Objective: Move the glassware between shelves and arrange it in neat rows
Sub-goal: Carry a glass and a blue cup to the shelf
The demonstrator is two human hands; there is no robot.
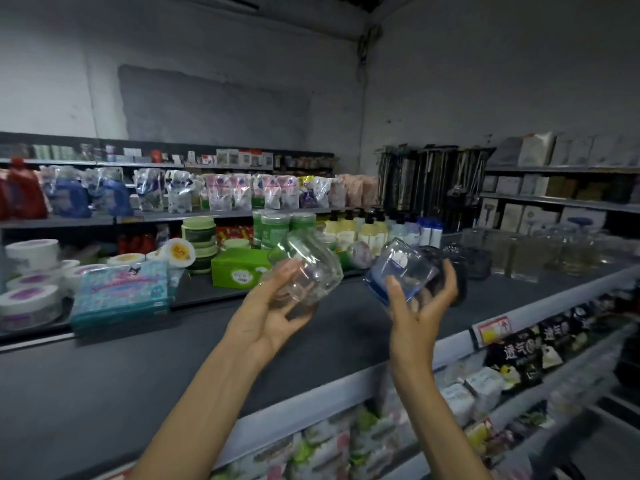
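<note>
A long dark grey shelf [173,341] runs from the near left to the far right, with a pale front edge. Below it at the right, a lower shelf [571,358] carries soft packets, and a red and yellow price tag [491,329] hangs on the edge above them. On the far right of the grey shelf a group of clear glassware [540,251] stands upright in close rows; the blur there hides how many pieces there are. Just left of those rows stand a few darker, smoky glasses [479,261].

On the left of the shelf lie a teal pack [121,292], stacked white tubs [27,299] and a green box [239,268].

Both hands are raised above the middle of the shelf, apart from each other, each wrapped round one glass. The left hand [273,313] cradles a clear glass [304,268] with rippled, wavy walls. It is tilted, with the thumb up its near side and the fingers curled beneath. The right hand [419,306] grips a blue-tinted glass [401,271] with flatter sides and a small white label. This one is also tilted, pinched between the thumb on the near side and the fingers on the far side. Neither glass touches the shelf.
</note>
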